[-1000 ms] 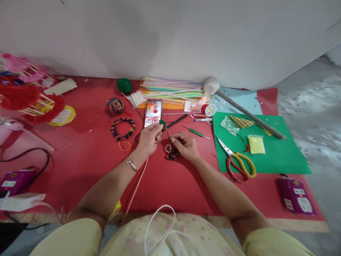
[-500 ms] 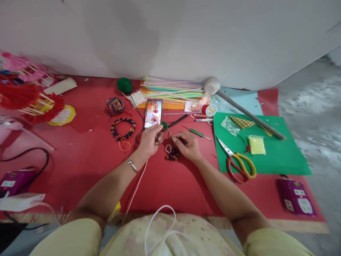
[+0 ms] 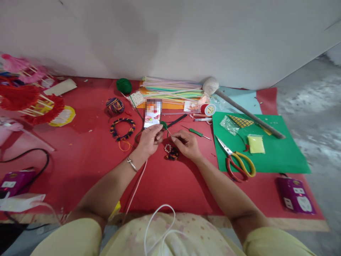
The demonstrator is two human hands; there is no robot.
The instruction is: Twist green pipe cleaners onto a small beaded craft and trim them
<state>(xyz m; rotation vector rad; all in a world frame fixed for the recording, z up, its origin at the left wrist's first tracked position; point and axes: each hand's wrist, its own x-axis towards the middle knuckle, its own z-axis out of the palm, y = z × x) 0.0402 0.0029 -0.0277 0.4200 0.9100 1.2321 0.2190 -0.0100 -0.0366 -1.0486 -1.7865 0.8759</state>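
Note:
My left hand pinches a small green yarn piece just in front of the phone. My right hand is closed on a thin light needle-like tool whose far end reaches the green yarn; whether its tip is hooked is too small to tell. From the green yarn ball a strand runs down toward my left hand. A phone stands behind that hand, its screen lit. Below my fingers lies a dark multicoloured yarn piece beside a small ring of beads.
Left of the phone are a multicoloured yarn ball and a braided yarn ring. To the right lie a green-handled tool, scissors on green sheet, and a long-handled mallet. Pipe cleaners line the back.
Both hands keep nearly the same place and grip. The phone's picture has changed, and the whole view has shifted very slightly.

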